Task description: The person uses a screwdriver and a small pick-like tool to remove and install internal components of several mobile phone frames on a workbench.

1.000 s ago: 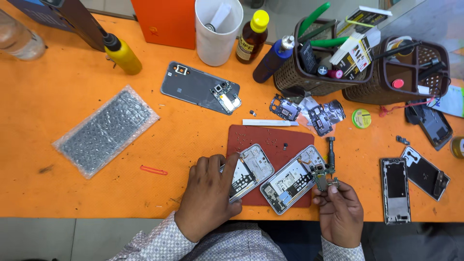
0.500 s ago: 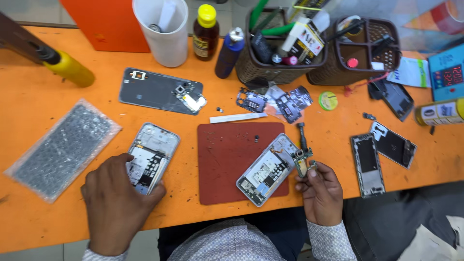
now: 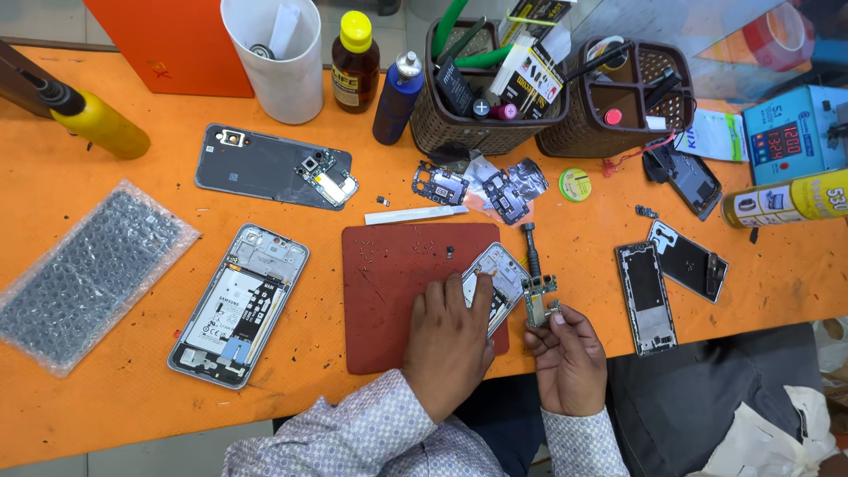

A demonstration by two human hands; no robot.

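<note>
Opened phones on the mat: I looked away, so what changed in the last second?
The left hand moved one opened phone left off the red mat, released it, and returned to the second phone. The right hand still holds the small circuit board.

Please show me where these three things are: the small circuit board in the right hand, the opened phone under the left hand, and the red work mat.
small circuit board [image 3: 539, 298]: head view, middle of the board.
opened phone [image 3: 503, 268]: head view, its uncovered upper half.
red work mat [image 3: 389, 291]: head view, bare left part.
</note>
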